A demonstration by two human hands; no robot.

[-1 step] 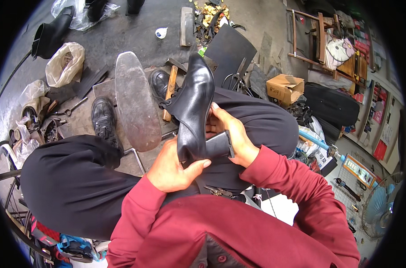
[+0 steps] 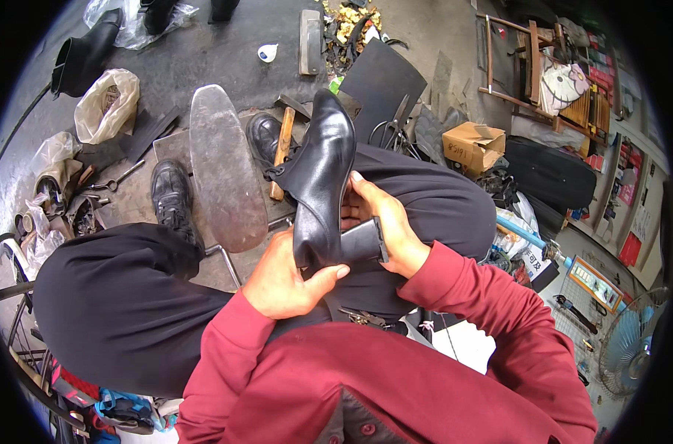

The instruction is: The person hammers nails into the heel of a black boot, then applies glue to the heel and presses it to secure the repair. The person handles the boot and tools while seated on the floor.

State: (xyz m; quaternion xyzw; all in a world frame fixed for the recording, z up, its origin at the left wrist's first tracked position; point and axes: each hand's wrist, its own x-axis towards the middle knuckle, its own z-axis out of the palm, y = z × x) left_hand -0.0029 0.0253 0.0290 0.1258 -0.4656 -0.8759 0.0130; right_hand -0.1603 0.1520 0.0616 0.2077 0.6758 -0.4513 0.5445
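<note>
A shiny black leather heeled shoe (image 2: 323, 170) is held over my lap, toe pointing away and the block heel (image 2: 362, 241) turned to the right. My left hand (image 2: 288, 280) is closed around its back end, thumb stretched along the lower edge. On the other side, my right hand (image 2: 388, 222) grips by the heel and the sole's edge; some of its fingers are hidden behind the shoe. Dark laces hang at the shoe's left side. Left of it stands a worn, oval metal plate (image 2: 228, 169). A wooden handle (image 2: 283, 152) lies between the plate and the shoe.
A clear bag (image 2: 107, 107) with small bits sits at the left, near black boots (image 2: 88, 55). Beyond my knee are scissors (image 2: 390, 132), a black sheet (image 2: 381, 81) and a cardboard box (image 2: 473, 148). A fan (image 2: 633, 348) stands at the lower right.
</note>
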